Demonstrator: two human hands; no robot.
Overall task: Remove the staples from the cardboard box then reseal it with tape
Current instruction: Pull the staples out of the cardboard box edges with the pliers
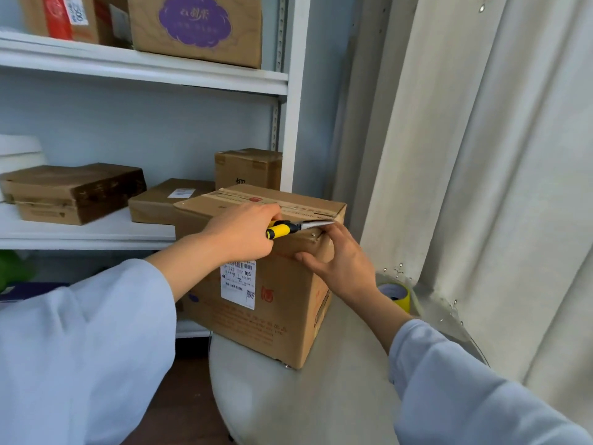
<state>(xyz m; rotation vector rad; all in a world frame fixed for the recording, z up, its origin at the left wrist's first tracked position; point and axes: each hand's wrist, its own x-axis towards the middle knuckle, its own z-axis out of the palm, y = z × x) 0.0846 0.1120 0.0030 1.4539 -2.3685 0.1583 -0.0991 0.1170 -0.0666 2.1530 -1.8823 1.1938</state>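
Standing on the round white table (272,396), the cardboard box (282,303) is the reference point for everything below. Its top flaps lie closed, and a printed strip of old tape (256,198) runs along the top seam. A white shipping label (238,284) is stuck on the side facing the camera.

At the upper front edge of the box, the left hand (244,232) is clamped around the yellow-and-black handles of a pair of pliers (290,227). The metal nose points right along the edge, toward a small metal fastener (313,234), apparently a staple, still seated in the cardboard near the right corner. The right hand (340,264) steadies that corner, with the thumb pressed against the front face and the fingers curled around the edge beside the plier tip.

Judgement: the task is at the staple-removal stage. At least one staple appears to remain. Whether others are already out cannot be told. Resealing is not begun.

To the right of the box and behind it, a roll of tape (398,295) with a yellow core lies on the table, untouched. Behind the box to the left, shelves (144,75) carry further cartons.
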